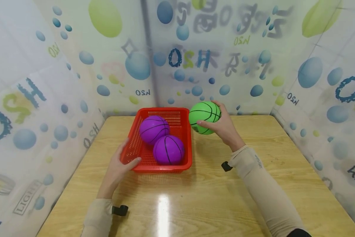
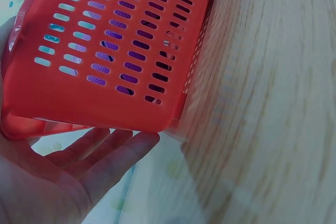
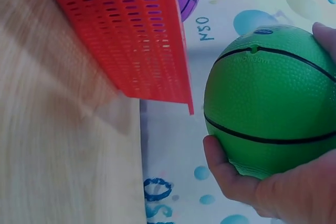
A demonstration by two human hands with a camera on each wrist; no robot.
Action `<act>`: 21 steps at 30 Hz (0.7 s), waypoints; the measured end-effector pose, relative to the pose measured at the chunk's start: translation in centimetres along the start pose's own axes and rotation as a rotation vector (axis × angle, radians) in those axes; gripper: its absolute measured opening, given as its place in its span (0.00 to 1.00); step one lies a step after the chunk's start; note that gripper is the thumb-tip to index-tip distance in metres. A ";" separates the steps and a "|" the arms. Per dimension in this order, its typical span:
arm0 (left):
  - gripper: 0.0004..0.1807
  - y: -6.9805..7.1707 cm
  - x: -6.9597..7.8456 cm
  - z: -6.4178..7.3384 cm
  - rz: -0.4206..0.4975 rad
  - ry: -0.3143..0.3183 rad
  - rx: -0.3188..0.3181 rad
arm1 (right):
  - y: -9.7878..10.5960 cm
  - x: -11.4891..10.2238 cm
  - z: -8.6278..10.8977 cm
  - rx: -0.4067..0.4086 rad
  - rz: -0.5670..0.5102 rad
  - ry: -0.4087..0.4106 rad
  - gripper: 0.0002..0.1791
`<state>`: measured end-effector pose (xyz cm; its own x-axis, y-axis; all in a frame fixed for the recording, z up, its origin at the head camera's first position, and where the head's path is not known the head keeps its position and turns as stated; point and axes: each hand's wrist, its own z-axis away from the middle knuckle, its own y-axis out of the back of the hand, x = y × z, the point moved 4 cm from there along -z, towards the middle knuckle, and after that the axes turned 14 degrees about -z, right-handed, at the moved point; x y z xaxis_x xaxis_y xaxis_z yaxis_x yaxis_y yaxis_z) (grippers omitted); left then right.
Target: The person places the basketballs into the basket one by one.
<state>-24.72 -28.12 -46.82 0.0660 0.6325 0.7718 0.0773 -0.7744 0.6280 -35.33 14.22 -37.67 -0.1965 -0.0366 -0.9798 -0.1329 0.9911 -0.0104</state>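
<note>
A red plastic basket [image 1: 187, 166] with slotted walls stands on the table, holding two purple balls with black lines. One purple ball [image 1: 154, 128] lies toward the back left, the other purple ball [image 1: 169, 150] in front of it to the right, touching it. My left hand [image 1: 118, 168] holds the basket's left rim near the front corner, thumb over the rim and fingers along the outside [image 2: 113, 163]. With thumb and fingers spread round it, my right hand [image 1: 226, 128] grips a green ball [image 3: 262, 98] raised beside the basket's right rim.
The wooden table [image 1: 224, 197] reaches out in front of the basket and to its right. Printed curtains [image 1: 201, 75] with blue and green dots enclose the back and both sides. A black wrist camera [image 1: 120, 210] sits on the left cuff, another camera [image 1: 226, 166] on the right.
</note>
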 end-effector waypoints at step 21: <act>0.56 -0.1 -0.2 -0.1 0.020 -0.002 0.004 | -4.8 -1.1 -4.0 -0.047 0.028 0.103 0.60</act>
<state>-24.85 -28.21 -47.00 0.0698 0.6170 0.7839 0.0797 -0.7867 0.6122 -38.33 9.02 -35.78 -0.2993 -0.0241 -0.9538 -0.1712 0.9848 0.0288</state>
